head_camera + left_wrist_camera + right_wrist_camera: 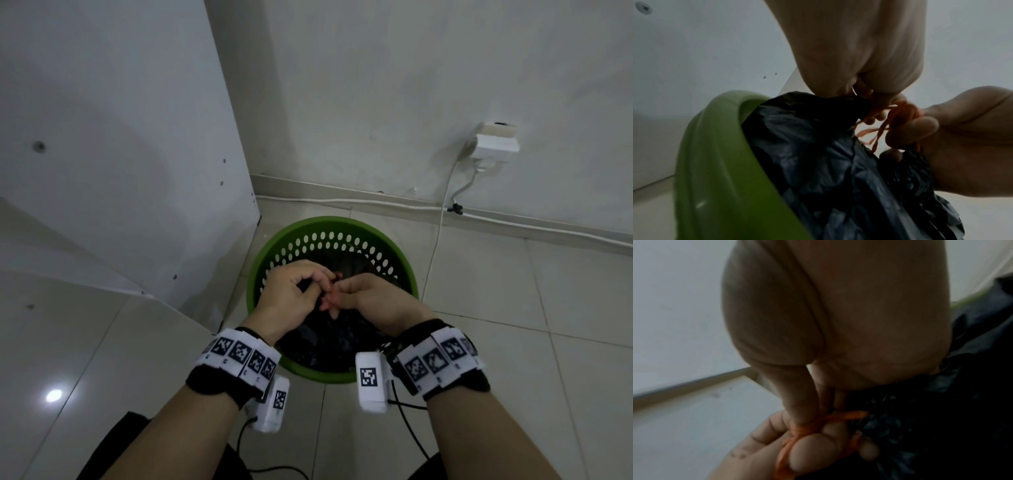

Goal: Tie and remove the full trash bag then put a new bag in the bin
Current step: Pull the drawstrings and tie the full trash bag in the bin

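A green perforated bin [260,274] stands on the tiled floor and holds a full black trash bag [329,346]. Both hands meet over the bin's middle. My left hand [317,284] and my right hand [344,296] each pinch the bag's orange drawstring [330,303], and their fingertips touch. In the left wrist view the drawstring [881,129] loops around the fingers of the right hand [912,129], above the gathered bag [818,162] and bin rim [715,154]. In the right wrist view the drawstring [805,428] wraps the thumb of the right hand [803,402], beside the bag [941,418].
A tall white cabinet panel [120,154] stands close on the bin's left. A wall socket with a plug [495,144] sits at the right, and its white cable [442,219] hangs down to the baseboard. Open tiled floor [513,325] lies to the right.
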Demonstrator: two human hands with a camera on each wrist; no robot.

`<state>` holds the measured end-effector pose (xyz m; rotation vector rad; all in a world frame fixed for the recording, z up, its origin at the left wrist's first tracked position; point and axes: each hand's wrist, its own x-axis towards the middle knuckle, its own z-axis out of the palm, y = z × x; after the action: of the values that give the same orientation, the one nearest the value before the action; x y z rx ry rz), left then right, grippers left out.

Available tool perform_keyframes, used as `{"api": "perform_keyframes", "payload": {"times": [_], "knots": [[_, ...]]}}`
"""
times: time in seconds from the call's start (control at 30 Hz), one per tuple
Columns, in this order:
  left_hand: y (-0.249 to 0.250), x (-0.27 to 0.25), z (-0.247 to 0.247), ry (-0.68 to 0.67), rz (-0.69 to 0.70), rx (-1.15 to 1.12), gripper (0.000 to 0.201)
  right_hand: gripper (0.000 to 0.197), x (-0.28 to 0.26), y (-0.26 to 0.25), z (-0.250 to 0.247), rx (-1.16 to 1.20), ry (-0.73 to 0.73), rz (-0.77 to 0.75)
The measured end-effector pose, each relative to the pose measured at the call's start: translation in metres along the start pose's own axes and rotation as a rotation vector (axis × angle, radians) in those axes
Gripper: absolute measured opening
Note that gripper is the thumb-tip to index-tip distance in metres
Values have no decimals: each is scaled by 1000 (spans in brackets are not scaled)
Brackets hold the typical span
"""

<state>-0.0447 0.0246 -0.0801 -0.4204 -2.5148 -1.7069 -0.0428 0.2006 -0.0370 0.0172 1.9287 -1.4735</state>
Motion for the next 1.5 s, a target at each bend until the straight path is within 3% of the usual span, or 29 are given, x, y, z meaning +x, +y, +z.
{"api": "perform_keyframes", "payload": {"times": [0.07,0.2,0.33,0.43,0.53,0.6,0.7,0.83,0.93,1.03,1.13,1.2,1.23,1.3,1.37,1.5], "knots": [[-3,2,-4,9,-8,23,23,31,2,6,-3,193,-2,-20],[-1,0,-7,-105,-39,31,20,27,10,11,-2,426,113,17],[3,-2,-4,-43,-2,320,19,21,10,6,3,542,244,52],[2,2,-17,30,25,349,30,17,8,4,2,619,338,70],[5,4,-34,-81,-214,71,41,11,7,2,-6,640,473,50],[7,3,-42,-180,-346,-33,45,12,7,3,-8,504,580,5],[3,0,-66,-219,-333,170,45,15,4,9,-21,374,734,-8],[-12,-7,-101,-157,-472,363,52,21,-3,32,-53,461,905,67],[-16,-11,-97,-172,-506,491,51,20,-4,40,-54,287,834,53],[-11,-7,-92,-84,-469,519,20,16,-20,36,-58,-182,807,26],[7,-1,-78,5,-190,511,26,31,-37,18,-59,-575,920,68],[17,2,-58,-48,-58,476,23,29,-30,8,-50,-716,979,-68],[16,2,-49,-103,-39,490,23,30,-22,4,-41,-800,939,-170],[9,3,-36,-221,-89,574,29,34,-1,7,-22,-962,763,-285],[2,3,-32,-278,-174,616,30,30,10,14,-8,-1032,614,-252],[2,3,-35,-214,-242,515,18,19,11,11,-9,-913,535,-267]]}}
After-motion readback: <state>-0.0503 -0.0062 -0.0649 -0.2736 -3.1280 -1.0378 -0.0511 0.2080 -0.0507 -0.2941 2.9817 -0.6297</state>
